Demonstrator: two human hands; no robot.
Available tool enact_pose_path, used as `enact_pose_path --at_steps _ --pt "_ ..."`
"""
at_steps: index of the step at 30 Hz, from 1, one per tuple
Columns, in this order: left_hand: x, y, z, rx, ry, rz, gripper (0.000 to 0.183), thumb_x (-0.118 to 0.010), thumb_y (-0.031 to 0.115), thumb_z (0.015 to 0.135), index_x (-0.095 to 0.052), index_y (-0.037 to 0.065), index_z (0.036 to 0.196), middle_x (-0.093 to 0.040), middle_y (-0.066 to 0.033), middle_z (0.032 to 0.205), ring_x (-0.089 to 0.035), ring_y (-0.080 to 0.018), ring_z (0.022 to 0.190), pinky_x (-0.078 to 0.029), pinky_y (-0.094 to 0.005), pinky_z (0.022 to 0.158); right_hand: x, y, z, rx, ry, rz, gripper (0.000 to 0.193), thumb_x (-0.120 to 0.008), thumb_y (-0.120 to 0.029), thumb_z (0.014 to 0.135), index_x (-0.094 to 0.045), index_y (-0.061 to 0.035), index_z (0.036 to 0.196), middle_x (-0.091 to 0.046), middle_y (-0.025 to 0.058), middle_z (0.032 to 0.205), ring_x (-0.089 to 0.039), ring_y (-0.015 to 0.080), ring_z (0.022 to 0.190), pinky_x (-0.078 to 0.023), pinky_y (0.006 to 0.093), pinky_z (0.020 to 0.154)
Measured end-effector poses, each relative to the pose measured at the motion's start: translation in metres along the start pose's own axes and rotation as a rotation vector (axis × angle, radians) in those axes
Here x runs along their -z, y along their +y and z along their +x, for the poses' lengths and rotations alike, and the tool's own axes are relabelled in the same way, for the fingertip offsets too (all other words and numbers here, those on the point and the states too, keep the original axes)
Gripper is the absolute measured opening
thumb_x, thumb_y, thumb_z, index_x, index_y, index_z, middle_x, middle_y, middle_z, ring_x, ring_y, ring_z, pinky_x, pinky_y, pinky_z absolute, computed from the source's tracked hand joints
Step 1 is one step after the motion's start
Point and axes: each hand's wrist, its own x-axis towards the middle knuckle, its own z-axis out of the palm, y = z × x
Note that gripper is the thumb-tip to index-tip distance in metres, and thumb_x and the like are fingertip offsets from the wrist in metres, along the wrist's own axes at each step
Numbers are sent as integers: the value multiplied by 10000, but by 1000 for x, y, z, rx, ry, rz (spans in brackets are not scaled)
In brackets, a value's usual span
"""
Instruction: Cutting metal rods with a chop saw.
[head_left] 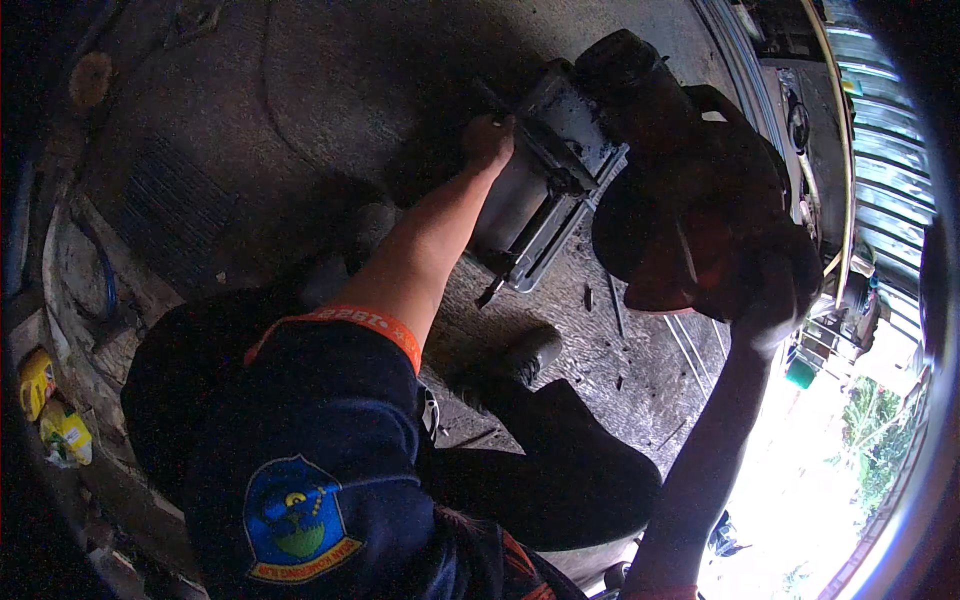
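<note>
My left hand (489, 142) is closed in a fist at the far left side of the metal base (512, 205) of a machine that looks like a cut-off saw. It seems to grip a small crank or bar there, though the fingers mostly hide it. The saw's dark upper part (690, 185), with a rounded guard, rises over the base's right side. At its near end my right hand (770, 305) wraps around what looks like the handle, in deep shadow. A flat dark metal piece (560, 155) lies across the base.
Thin metal rods (688, 350) and small scraps lie on the concrete floor near my shoe (535, 352). Yellow packages (66, 432) sit at far left beside a dark grate (180, 215). Long pipes (735, 50) run along the right, near corrugated sheeting (885, 150) and a bright opening.
</note>
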Motion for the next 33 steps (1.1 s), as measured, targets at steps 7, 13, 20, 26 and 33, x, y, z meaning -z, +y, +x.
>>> enact_pose_path --at_steps 7,13,20,26,33 --pt "9 6 -3 74 9 -95 452 -609 433 856 -691 -7 922 -666 -227 982 -634 -386 944 -493 -457 832 -3 -4 -3 46 42 23 208 -485 -106 750 -638 1 841 -614 80 802 -560 184 758 -438 311 724" --pt "9 8 -3 155 -40 -145 468 -613 447 854 -679 5 990 -651 -231 1048 -621 -396 990 -489 -469 856 -11 -5 -29 298 115 -125 135 -552 -68 747 -641 16 805 -624 99 800 -596 208 787 -483 326 700" --pt "24 16 -9 132 -46 -233 446 -636 425 841 -690 9 991 -661 -238 1006 -627 -394 994 -495 -467 853 -35 17 -80 618 89 -188 101 -589 -98 740 -627 -7 718 -643 124 749 -629 270 705 -521 388 711" --pt "7 8 -2 70 64 -283 453 -661 433 817 -691 34 1030 -662 -226 1019 -632 -373 996 -499 -462 855 -57 12 -107 261 79 94 132 -543 -131 693 -633 -34 692 -650 121 754 -620 283 698 -501 433 765" --pt "14 19 -5 304 -85 -304 515 -640 467 829 -660 27 1097 -630 -204 1134 -590 -369 1090 -473 -471 910 -67 -27 -112 142 -25 0 231 -501 -224 674 -650 -48 689 -645 102 684 -609 262 679 -461 449 825"
